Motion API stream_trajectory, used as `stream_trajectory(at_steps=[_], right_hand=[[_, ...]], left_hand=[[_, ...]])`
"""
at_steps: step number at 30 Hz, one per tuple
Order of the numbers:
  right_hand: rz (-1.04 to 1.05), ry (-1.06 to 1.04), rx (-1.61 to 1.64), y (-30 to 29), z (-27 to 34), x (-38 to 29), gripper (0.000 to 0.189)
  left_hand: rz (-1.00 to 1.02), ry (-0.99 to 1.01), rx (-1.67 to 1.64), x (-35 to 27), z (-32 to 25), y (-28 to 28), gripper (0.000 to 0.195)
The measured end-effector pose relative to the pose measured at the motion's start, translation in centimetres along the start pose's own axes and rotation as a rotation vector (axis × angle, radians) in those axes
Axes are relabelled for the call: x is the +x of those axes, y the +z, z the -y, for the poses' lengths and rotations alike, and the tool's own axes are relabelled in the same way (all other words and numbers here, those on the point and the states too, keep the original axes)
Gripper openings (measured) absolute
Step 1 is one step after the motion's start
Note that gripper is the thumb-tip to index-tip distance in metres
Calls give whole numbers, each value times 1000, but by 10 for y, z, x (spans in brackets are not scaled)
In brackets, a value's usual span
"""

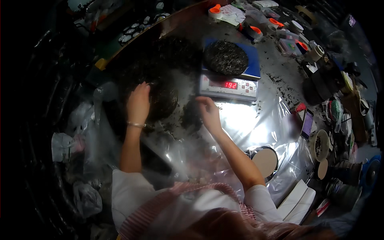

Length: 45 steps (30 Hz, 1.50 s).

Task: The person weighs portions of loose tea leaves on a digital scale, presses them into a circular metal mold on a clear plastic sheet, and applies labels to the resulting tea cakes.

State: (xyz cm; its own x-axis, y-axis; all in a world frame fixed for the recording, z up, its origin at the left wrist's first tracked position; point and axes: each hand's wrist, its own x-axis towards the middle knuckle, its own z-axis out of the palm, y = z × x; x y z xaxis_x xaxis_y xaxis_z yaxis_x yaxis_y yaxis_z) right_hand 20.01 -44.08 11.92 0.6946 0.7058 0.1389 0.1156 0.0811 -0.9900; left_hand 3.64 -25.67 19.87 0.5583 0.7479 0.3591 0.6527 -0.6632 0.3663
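Note:
My left hand (139, 102), with a bracelet at the wrist, is at a dark mound (163, 100) of loose, leaf-like material. Its fingers lie close together, and shadow hides whether they hold anything. My right hand (209, 113) has bent fingers beside a smaller dark heap (192, 115), just below the front of a digital scale (228, 90). Whether something sits between thumb and fingers is not visible. On the scale's blue platform (253, 61) rests a round, flat dark cake (226, 57) of similar material. Red digits glow on the scale's display.
Clear plastic sheeting (279, 120) covers the table's right side. Tape dispensers with orange parts (255, 31) and plastic boxes (289, 47) crowd the far right. A phone (307, 123), a tub (319, 145) and a round beige disc (265, 162) lie nearer. A raised edge (144, 31) borders the far left.

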Motion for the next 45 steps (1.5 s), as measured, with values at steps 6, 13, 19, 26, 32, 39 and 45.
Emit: stream_trajectory(at_steps=[6,13,19,26,32,39,45], right_hand=[[129,29,73,-9,39,-3,17],[218,-95,184,-4,73,-3,45],[-17,-94,181,-22,98,16,93],[-187,-154,-143,-55,73,-7,69],[-135,-107,170,-72,55,-6,47],[200,445,267,-83,49,-12,51],[75,513,275,-99,5,-21,47]], left_hand=[[-306,-486,-1281,-1,26,-11,39],[-1096,92,-615,-25,-30,-65,33],[-343,-138,-862,-32,-46,-10,33],[235,-463,-1667,-47,-86,29,41],[146,-378,-1412,-57,-80,57,45],[208,46,-909,-61,-69,50,56],[616,248,-688,-41,-47,66,65]])
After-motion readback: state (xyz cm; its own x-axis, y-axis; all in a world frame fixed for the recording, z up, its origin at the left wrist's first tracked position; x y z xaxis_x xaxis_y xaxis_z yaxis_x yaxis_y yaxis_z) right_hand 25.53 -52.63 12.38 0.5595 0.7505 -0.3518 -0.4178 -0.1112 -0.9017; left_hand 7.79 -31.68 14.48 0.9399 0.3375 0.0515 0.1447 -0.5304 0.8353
